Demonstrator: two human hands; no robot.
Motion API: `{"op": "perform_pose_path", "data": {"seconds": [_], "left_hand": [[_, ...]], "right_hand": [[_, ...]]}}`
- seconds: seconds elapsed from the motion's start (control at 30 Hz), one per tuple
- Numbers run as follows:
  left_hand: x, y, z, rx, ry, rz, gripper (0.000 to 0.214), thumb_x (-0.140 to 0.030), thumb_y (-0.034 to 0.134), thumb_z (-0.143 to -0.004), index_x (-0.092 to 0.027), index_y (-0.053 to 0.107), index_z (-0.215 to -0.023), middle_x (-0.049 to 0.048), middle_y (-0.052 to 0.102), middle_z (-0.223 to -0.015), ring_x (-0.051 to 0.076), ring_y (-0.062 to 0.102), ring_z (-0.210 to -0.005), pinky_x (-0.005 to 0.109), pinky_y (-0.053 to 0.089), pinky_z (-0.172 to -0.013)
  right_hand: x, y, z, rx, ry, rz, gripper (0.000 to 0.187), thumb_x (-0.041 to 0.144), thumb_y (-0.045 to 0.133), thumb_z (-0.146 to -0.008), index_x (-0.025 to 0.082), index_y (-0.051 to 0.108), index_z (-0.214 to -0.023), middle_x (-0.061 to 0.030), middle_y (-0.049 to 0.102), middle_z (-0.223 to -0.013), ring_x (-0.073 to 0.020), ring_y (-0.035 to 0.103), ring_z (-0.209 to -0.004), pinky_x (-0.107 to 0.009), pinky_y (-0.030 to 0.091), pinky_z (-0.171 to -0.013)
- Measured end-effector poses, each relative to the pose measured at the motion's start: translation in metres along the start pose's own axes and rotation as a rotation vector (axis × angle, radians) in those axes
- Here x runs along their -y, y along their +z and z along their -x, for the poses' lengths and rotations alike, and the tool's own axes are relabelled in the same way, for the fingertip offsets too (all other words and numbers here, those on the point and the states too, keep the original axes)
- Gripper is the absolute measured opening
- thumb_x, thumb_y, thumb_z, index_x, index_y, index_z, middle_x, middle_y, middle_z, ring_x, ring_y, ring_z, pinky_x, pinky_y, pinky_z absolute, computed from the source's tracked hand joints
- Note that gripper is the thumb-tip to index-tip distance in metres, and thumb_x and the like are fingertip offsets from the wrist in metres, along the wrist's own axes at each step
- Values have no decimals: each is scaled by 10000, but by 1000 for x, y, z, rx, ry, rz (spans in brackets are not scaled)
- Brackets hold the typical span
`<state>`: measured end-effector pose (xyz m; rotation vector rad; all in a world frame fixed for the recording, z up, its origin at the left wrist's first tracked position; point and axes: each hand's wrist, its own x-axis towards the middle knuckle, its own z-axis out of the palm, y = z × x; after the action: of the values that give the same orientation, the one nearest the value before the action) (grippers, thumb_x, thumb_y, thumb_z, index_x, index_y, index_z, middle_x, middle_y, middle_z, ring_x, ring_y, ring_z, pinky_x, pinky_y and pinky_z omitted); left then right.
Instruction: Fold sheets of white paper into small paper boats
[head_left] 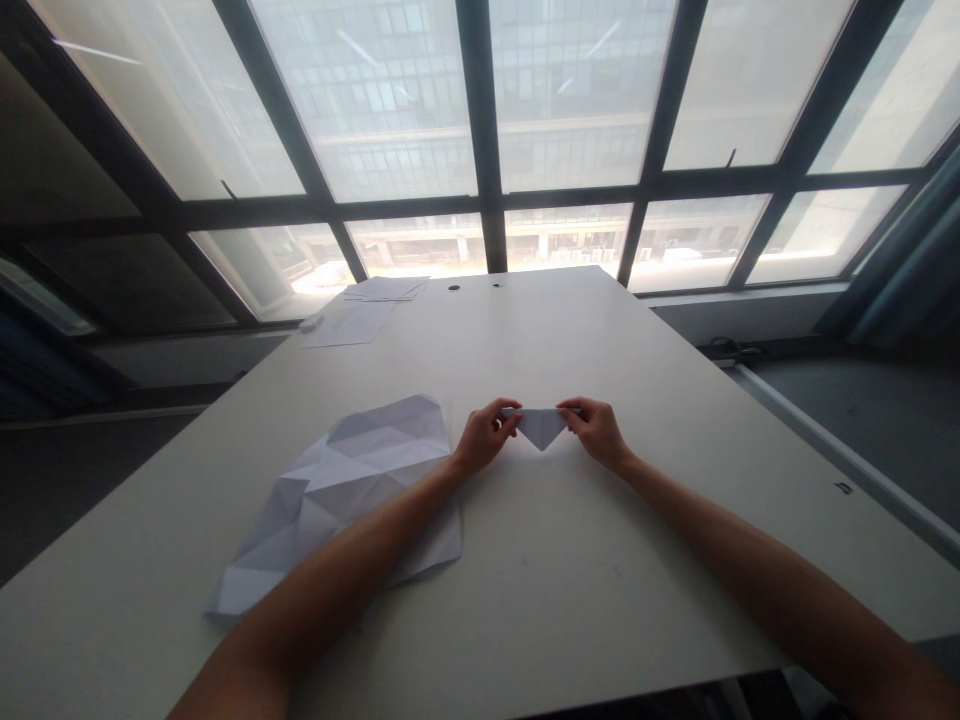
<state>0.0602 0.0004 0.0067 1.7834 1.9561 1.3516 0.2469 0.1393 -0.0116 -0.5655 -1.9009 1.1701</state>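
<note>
A small white folded paper point(541, 426), shaped like a triangle pointing toward me, is held just above the white table point(585, 560). My left hand point(487, 436) pinches its left end with fingers closed. My right hand point(596, 428) pinches its right end the same way. Both forearms reach in from the near edge. Under my left forearm lies a large creased white sheet point(352, 480), opened out flat with many fold lines.
Several flat paper sheets point(367, 305) lie at the table's far left corner. Two dark round holes point(454, 287) sit near the far edge. Large windows with dark frames rise behind the table. The floor drops away on both sides.
</note>
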Motion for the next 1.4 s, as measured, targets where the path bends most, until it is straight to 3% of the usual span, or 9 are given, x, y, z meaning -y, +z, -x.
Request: {"op": "perform_pose_path", "data": {"seconds": [0.1, 0.23, 0.33, 0.43, 0.63, 0.8, 0.9, 1.07, 1.4], "left_hand": [[6, 1, -2, 32, 4, -136, 230, -371, 560, -935, -193, 684, -1012, 3, 698, -760, 139, 615, -656, 245, 476, -645], [14, 4, -4, 77, 61, -355, 196, -316, 566, -924, -203, 726, -933, 56, 696, -933, 213, 630, -915, 352, 489, -875], [15, 7, -2, 132, 172, -371, 244, -256, 517, -949, -214, 702, -1103, 71, 672, -1165, 220, 597, -1108, 376, 446, -1002], [11, 10, 3, 306, 293, -352, 354, -271, 413, -1006, -230, 599, -1304, 61, 598, -1353, 197, 524, -1268, 377, 363, -1107], [2, 8, 6, 534, 228, -455, 520, -453, 227, -1046, -257, 316, -1520, 45, 336, -1567, 194, 276, -1461, 440, 175, -1200], [-3, 7, 7, 535, 203, -534, 569, -523, 195, -1031, -295, 206, -1552, 11, 272, -1593, 220, 207, -1484, 486, 155, -1196], [-4, 7, 7, 514, 181, -583, 565, -524, 185, -1031, -314, 182, -1555, 2, 267, -1596, 235, 196, -1487, 510, 140, -1193], [-2, 7, 7, 525, 138, -620, 591, -541, 153, -1025, -300, 142, -1564, 14, 235, -1605, 256, 157, -1495, 542, 109, -1186], [7, 4, 6, 517, 57, -667, 666, -594, 163, -1001, -251, 127, -1571, 39, 183, -1617, 235, 128, -1501, 489, 83, -1198]], "right_hand": [[-3, 0, -2, 32, 27, 86, 272, 386, 637, -815, 145, 758, -850, -66, 741, -744, -185, 641, -628, -282, 483, -574], [-6, 0, -2, 75, 41, 234, 225, 331, 618, -820, 167, 771, -835, -65, 757, -787, -197, 659, -679, -295, 487, -641], [-4, 1, -1, 86, 8, 376, 190, 286, 618, -827, 179, 774, -836, -66, 757, -818, -197, 660, -722, -302, 487, -709], [1, 2, 1, 119, -54, 542, 171, 278, 621, -847, 201, 773, -840, -58, 745, -830, -204, 647, -802, -319, 468, -799], [8, 3, 8, 155, -106, 753, 208, 314, 581, -902, 208, 750, -959, -94, 708, -1028, -239, 604, -1020, -373, 432, -940], [8, 9, 13, 328, -256, 692, 441, 233, 432, -951, 147, 552, -1366, -116, 556, -1401, -210, 468, -1321, -357, 333, -1126], [8, 12, 15, 476, -280, 713, 530, 249, 360, -972, 100, 396, -1479, -126, 414, -1519, -200, 335, -1429, -388, 223, -1194], [7, 11, 14, 592, -252, 802, 598, 387, 279, -1011, 121, 244, -1545, -104, 252, -1590, -210, 209, -1479, -436, 146, -1213], [14, 8, 13, 635, -179, 886, 702, 582, 191, -993, 174, 168, -1564, -89, 189, -1605, -244, 133, -1496, -551, 14, -1192]]}}
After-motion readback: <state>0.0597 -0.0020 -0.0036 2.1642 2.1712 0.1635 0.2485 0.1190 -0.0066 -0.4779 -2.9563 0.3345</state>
